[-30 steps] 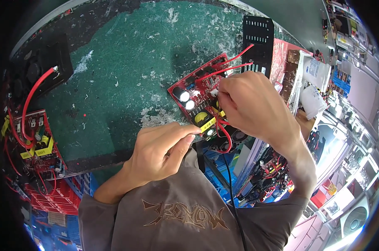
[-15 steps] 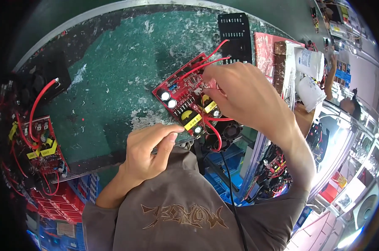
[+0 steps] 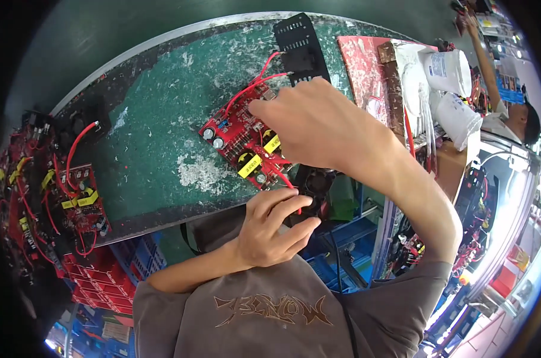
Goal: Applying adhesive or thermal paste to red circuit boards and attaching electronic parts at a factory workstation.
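A red circuit board (image 3: pixel 240 128) lies on the worn green bench, carrying capacitors, yellow-taped transformers (image 3: pixel 249 167) and thick red wires. Over its right side is my right hand (image 3: pixel 327 125), fingers curled down; the hand hides its fingertips and whatever they grip. My left hand (image 3: pixel 276 230) is below the board at the bench's near edge, fingers apart, beside a red wire and a black fan (image 3: pixel 316 182). No object shows between those fingers. Beyond the right hand, a slotted black panel (image 3: pixel 300 48) lies tilted, with red wire ends reaching its edge.
Assembled red boards with wires and fans (image 3: pixel 82 197) crowd the left end. At right are a red scuffed board (image 3: pixel 363 71) and white tubs (image 3: pixel 448 71). Red crates (image 3: pixel 97 277) and blue bins (image 3: pixel 342 250) stand below the bench. A co-worker's arm (image 3: pixel 486 65) shows far right.
My left hand has left the yellow transformer, moved right to the fan and spread its fingers. The circuit board and black panel have shifted left, the panel now tilted. The view has shifted slightly.
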Action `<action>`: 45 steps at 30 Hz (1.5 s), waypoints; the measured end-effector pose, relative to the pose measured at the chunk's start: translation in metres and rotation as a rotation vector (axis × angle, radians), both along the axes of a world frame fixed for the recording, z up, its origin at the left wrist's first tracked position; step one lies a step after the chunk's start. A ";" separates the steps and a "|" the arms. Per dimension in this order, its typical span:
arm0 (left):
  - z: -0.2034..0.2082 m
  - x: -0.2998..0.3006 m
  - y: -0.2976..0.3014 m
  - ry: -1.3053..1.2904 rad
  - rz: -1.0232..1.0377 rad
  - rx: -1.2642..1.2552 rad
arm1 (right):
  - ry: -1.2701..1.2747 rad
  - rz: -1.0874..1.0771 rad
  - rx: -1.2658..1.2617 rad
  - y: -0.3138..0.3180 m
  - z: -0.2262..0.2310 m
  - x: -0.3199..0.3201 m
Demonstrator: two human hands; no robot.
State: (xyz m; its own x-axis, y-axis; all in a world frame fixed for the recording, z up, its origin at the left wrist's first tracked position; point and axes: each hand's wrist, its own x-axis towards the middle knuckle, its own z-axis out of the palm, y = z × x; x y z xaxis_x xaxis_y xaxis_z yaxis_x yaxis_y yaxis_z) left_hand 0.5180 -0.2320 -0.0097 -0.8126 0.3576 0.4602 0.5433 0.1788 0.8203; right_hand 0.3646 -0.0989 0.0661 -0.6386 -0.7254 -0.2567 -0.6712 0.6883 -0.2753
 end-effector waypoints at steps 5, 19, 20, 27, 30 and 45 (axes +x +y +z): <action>0.002 0.008 0.012 0.114 -0.201 -0.403 | 0.046 -0.040 -0.056 0.022 -0.002 0.013; 0.031 -0.020 0.028 0.303 -0.237 -0.505 | -0.016 -1.122 -1.149 0.111 -0.011 0.160; 0.036 -0.021 0.022 0.305 -0.242 -0.459 | -0.044 -1.171 -1.114 0.114 -0.011 0.167; 0.085 -0.025 -0.048 0.289 -0.249 -0.723 | 0.214 -1.376 -0.868 0.131 -0.003 0.151; 0.088 -0.028 -0.084 0.337 -0.206 -0.758 | 0.263 -1.303 -0.611 0.138 -0.022 0.117; 0.094 -0.069 -0.183 0.172 0.041 -1.177 | 0.085 -1.328 -0.483 0.154 -0.055 0.065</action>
